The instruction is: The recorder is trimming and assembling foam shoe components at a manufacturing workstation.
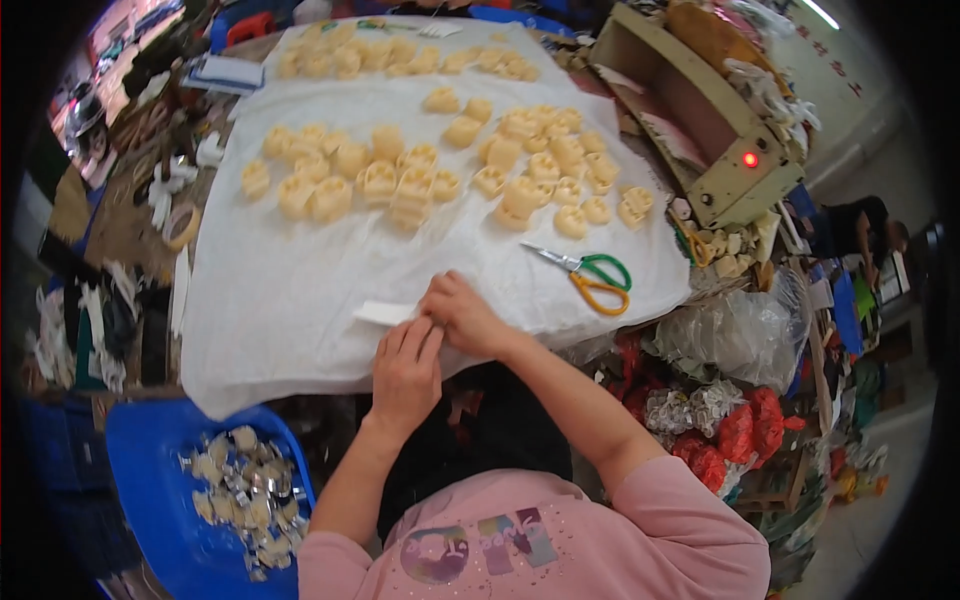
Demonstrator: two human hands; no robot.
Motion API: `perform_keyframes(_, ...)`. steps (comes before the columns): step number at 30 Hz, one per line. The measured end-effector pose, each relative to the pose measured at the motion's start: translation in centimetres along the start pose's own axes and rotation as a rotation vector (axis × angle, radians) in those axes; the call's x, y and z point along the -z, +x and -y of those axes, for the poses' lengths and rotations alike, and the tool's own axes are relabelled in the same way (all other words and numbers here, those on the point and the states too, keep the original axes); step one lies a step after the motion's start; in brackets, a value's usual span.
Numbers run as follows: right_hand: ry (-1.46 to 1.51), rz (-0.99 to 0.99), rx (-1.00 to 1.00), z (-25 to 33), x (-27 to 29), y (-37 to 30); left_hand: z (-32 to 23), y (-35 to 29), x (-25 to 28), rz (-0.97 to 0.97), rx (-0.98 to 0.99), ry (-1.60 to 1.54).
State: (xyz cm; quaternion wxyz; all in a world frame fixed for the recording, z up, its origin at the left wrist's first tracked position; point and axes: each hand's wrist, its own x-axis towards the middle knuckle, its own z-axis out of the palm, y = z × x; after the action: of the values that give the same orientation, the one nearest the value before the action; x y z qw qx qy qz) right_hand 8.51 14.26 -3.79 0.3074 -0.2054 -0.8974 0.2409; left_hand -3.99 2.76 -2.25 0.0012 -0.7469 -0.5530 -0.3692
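Note:
My left hand point(405, 368) and my right hand point(460, 312) meet at the near edge of the white cloth point(330, 270). Their fingers are closed and pressed together, and whatever sits between them is hidden. A small flat white piece point(384, 313) sticks out to the left, just beyond my left fingertips; whether I grip it is not visible. To the right lie scissors point(590, 276) with one green and one orange handle, blades slightly apart. Farther off, cream-coloured moulded pieces with hollows point(412, 195) sit in loose groups, with another cream group point(535, 150) to the right.
A row of similar cream pieces point(400, 55) lies along the far end. At the lower left stands a blue bin point(145, 480) with cream and shiny scraps. A beige metal box with a red light point(740, 175) is at the right, above clear plastic bags point(735, 335) and red bags point(735, 450).

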Motion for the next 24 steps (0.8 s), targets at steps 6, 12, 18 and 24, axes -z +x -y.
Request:
perform_keyframes(6, -0.018, -0.015, -0.029, 0.4, 0.3, -0.3, -1.5, -1.3, -0.5, -0.027, 0.0, 0.136)
perform_keyframes(12, -0.041, 0.022, -0.06, 0.4, 0.3, -0.3, -1.0, -2.5, -1.3, 0.058, 0.014, 0.206)
perform_keyframes(18, -0.054, 0.032, -0.058, 0.5, 0.9, -0.1, -1.5, -1.2, -1.1, 0.106, 0.035, 0.264)
perform_keyframes(24, -0.024, 0.01, -0.047, 0.5, -0.4, 0.0, -0.9, -1.8, -1.3, 0.064, -0.033, 0.341)
